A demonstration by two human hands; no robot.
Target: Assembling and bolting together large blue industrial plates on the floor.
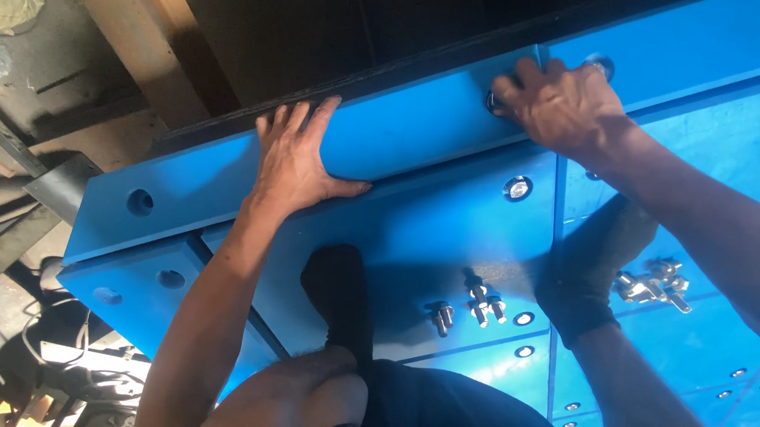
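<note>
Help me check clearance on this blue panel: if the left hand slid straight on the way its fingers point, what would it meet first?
The left hand lies flat on the blue flange, fingers toward its upper edge. It would probably first cross that edge onto the dark strip beyond; depth there is unclear.

The panel (pixel 415 235) is seen as smooth painted metal with a slight gloss. The bolts (pixel 482 307) are shiny bare metal; the beam (pixel 140 28) is rough wood.

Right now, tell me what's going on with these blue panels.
A person crouches in dark socks on a big blue painted steel panel. The left hand presses flat against the upright blue flange. The right hand grips a bolt at a flange hole. Loose silver bolts lie by the feet, and more sit farther right.
</note>
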